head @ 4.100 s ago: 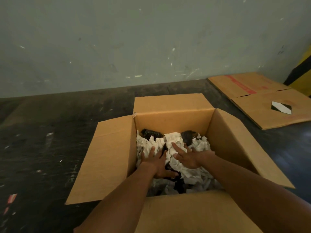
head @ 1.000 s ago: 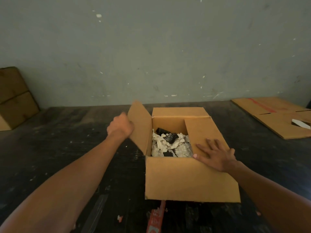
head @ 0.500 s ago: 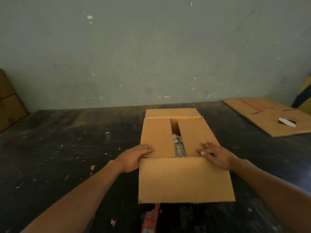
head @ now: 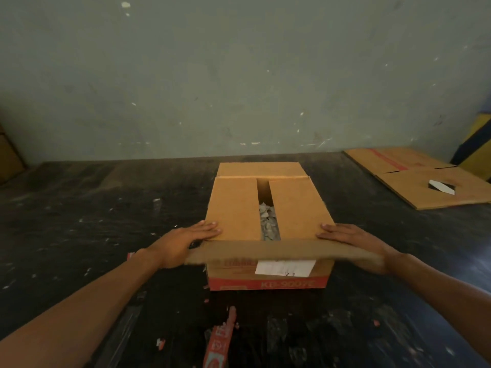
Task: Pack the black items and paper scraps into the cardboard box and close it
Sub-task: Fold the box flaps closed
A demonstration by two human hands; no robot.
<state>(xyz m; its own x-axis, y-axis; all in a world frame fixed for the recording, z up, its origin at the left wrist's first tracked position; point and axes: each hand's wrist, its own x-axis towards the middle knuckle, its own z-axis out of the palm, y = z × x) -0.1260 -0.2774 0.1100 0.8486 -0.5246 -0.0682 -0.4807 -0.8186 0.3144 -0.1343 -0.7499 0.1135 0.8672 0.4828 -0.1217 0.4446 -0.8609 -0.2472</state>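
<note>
- The box [head: 268,208] sits on the dark floor [head: 93,221], mid-frame, with its two side flaps folded flat over the top and a narrow slot left between them.
- Through that slot only paper scraps [head: 268,221] show; the black items cannot be seen from here, so whether all are inside cannot be told.
- The near flap [head: 279,251] is raised about level with the box top and looks blurred; the far flap [head: 260,169] lies open behind the box.
- The left hand [head: 183,243] holds the near flap's left end, fingers spread flat on the left side flap's corner.
- The right hand [head: 353,240] holds the flap's right end, fingers lying on the right side flap's corner.
- Risk: if the fingers lift before the near flap covers them, the side flaps could spring up and block it.
- Risk: scraps heaped under the slot may push the flaps up, so the box would not shut flat.
- Risk: uneven pull on the two ends could skew the near flap or slide the box.
- Right of the box, well apart, lies flattened cardboard [head: 425,181].
</note>
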